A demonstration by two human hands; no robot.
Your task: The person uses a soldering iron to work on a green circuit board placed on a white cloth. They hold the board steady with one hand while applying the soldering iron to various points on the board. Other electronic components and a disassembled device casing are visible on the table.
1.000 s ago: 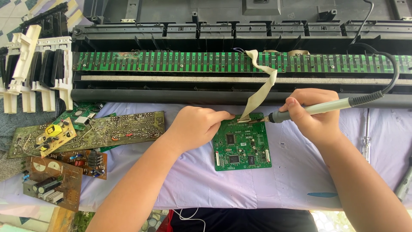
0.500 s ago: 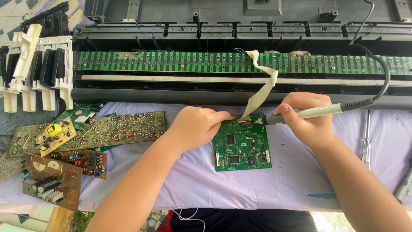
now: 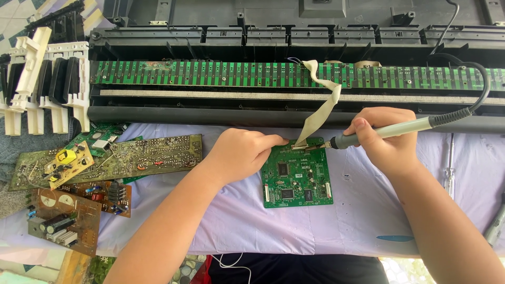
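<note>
Bare cloth (image 3: 357, 210) lies open below the green board (image 3: 297, 179); spare circuit boards (image 3: 105, 163) crowd the left, the keyboard chassis (image 3: 294, 113) walls the back.

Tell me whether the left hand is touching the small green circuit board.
Touching. The head view shows the left hand with its fingertips pressed on the top left corner of the small green circuit board, beside the ribbon cable.

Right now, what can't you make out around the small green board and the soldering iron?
Head view only:
- Iron tip against the small green board: too small to tell whether it touches.
- Left hand fingertips: curled under, contact point hidden.
- Ribbon cable lower end: covered by the left hand.
- Soldering iron cord: cut off by the top edge.
- Right hand hides the grip's middle.
</note>
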